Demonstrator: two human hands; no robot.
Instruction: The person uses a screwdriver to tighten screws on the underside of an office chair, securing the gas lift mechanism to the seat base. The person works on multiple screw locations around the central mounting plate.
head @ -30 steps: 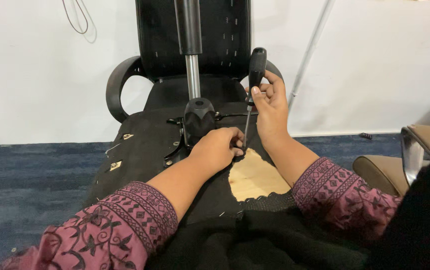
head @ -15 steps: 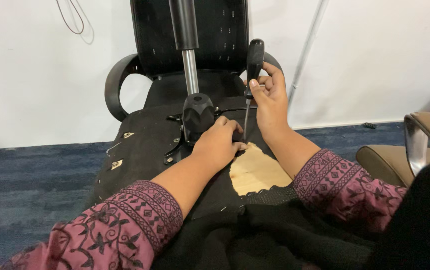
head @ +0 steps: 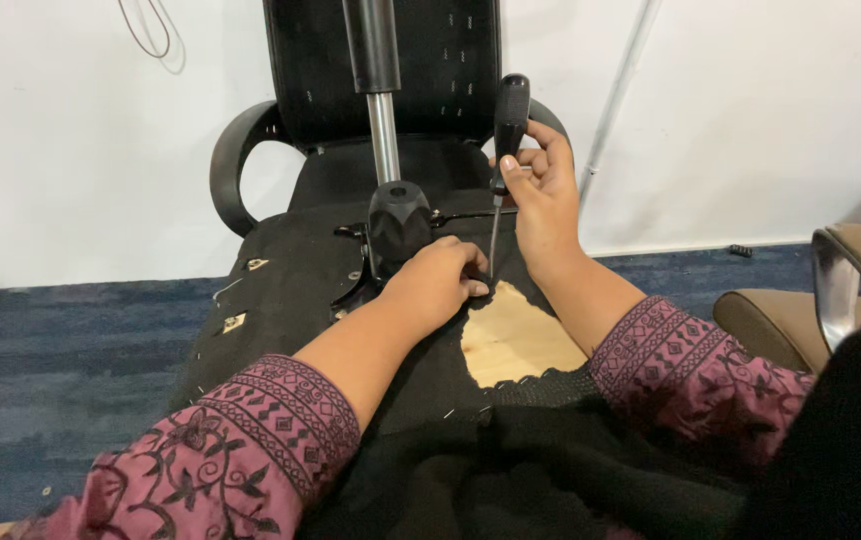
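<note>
An upturned office chair seat (head: 290, 290), covered in black fabric, lies in front of me with its gas cylinder (head: 378, 90) standing up from the black mechanism (head: 397, 222). My right hand (head: 542, 200) grips a black-handled screwdriver (head: 506, 130), held upright with its tip down at the fabric edge. My left hand (head: 440, 285) rests on the seat underside beside the tip, fingers curled and pinching the fabric. A patch of bare plywood (head: 515, 340) shows where the fabric is pulled back.
The chair's backrest (head: 450, 60) and armrest (head: 235, 165) lean against a white wall. Blue carpet (head: 60, 380) lies to the left. A tan chair (head: 800, 320) with a chrome part stands at the right. Black cloth (head: 550, 480) covers my lap.
The view has shifted slightly. My right hand with the screwdriver stays upright at the fabric edge, and my left hand has stayed by the tip.
</note>
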